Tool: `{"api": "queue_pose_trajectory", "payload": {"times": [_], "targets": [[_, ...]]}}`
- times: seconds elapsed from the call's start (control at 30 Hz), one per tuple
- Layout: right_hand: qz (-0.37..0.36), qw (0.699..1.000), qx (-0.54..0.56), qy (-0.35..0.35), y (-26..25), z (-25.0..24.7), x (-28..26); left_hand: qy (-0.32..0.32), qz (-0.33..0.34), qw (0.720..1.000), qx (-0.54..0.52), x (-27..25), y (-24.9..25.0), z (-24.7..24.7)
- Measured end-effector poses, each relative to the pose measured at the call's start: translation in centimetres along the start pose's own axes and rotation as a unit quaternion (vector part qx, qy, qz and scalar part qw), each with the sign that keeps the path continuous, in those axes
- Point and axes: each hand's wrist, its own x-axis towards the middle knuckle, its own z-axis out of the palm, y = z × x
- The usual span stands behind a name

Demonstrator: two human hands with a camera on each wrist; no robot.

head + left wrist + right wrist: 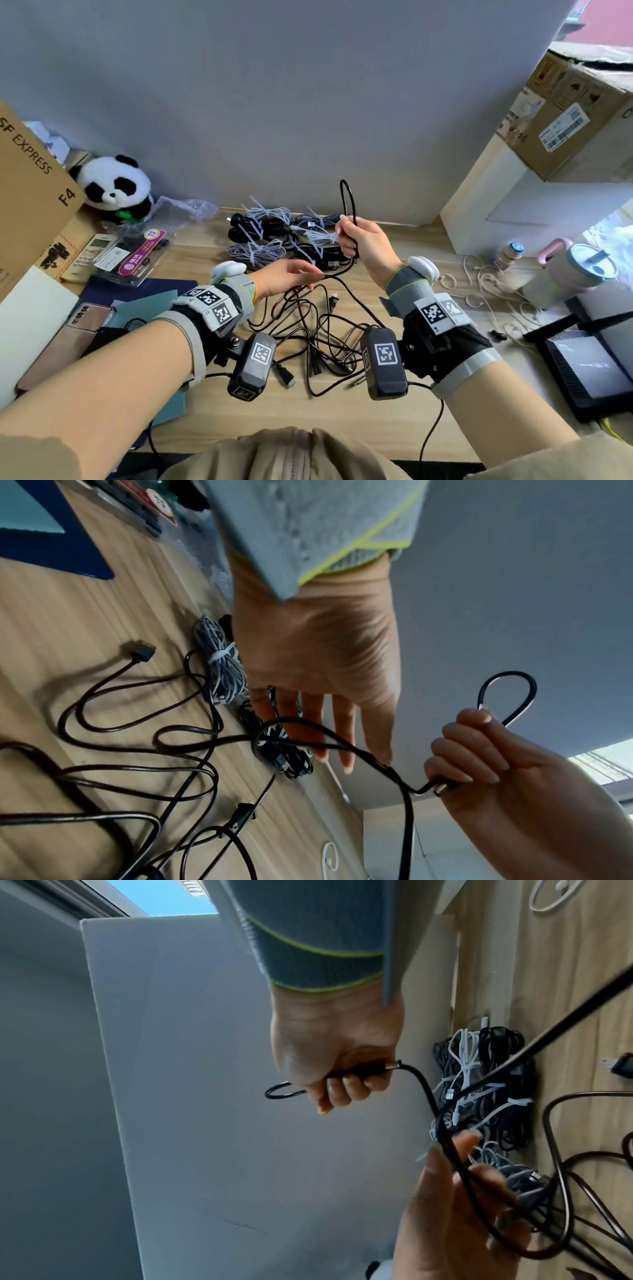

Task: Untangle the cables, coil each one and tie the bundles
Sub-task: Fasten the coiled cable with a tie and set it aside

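Observation:
My right hand (363, 240) is raised over the wooden desk (404, 425) and grips a black cable (347, 195). A narrow loop of the cable stands above the fist, which also shows in the wrist views (479, 753) (335, 1056). From the fist the cable (424, 1085) drops to my left hand (287, 277). That hand (322, 656) is held flat with straight fingers, and the cable runs across them (455, 1218). A tangle of black cables (318, 335) lies on the desk under both hands. Several coiled, tied bundles (274, 233) lie behind it by the wall.
A panda plush (116, 186), a cardboard box (30, 192), a remote (90, 253) and a phone (72, 339) stand at the left. At the right are loose white cables (489, 284), a lidded cup (575, 270), a small bottle (510, 253) and a black tray (582, 363).

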Motion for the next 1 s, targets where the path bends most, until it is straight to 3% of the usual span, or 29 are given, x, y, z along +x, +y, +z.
{"api": "queue_pose_trajectory", "payload": {"times": [0.1, 0.17, 0.23, 0.3, 0.37, 0.43, 0.5, 0.57, 0.67, 0.8, 1.0], "targets": [[0.019, 0.998, -0.039, 0.037, 0.1, -0.5, 0.1, 0.005, -0.001, 1.0, 0.016, 0.4, 0.2, -0.3], [0.034, 0.987, -0.14, 0.073, 0.7, -1.2, 0.4, 0.058, 0.011, 0.998, -0.007, 0.7, -0.1, -0.6], [0.067, 0.952, -0.289, 0.069, 1.2, -2.2, 0.3, 0.116, 0.02, 0.992, -0.052, 0.9, -0.8, -1.1], [0.132, 0.903, -0.408, -0.007, 1.7, -3.1, -0.3, 0.168, 0.021, 0.981, -0.094, 0.8, -1.5, -1.9], [0.194, 0.849, -0.484, -0.087, 2.6, -3.7, -1.0, 0.217, 0.007, 0.968, -0.129, 0.6, -1.9, -2.5], [0.23, 0.827, -0.505, -0.087, 3.8, -3.9, -1.5, 0.239, -0.01, 0.959, -0.151, 0.5, -2.1, -3.0], [0.232, 0.854, -0.464, -0.038, 4.5, -3.7, -1.7, 0.206, -0.042, 0.971, -0.117, 0.5, -2.6, -3.1], [0.206, 0.9, -0.384, 0.019, 4.3, -3.1, -1.8, 0.101, -0.082, 0.991, -0.04, 0.3, -3.2, -2.7], [0.158, 0.951, -0.257, 0.075, 3.4, -2.1, -1.1, -0.019, -0.122, 0.992, 0.02, -0.1, -3.5, -1.5], [0.111, 0.986, -0.097, 0.075, 1.4, -0.8, -0.9, -0.006, -0.138, 0.989, -0.043, 0.4, -3.2, -0.1], [0.073, 0.997, 0.024, 0.02, -0.8, 0.2, -0.7, 0.047, -0.045, 0.993, -0.101, 1.3, -1.1, 0.0]]}}
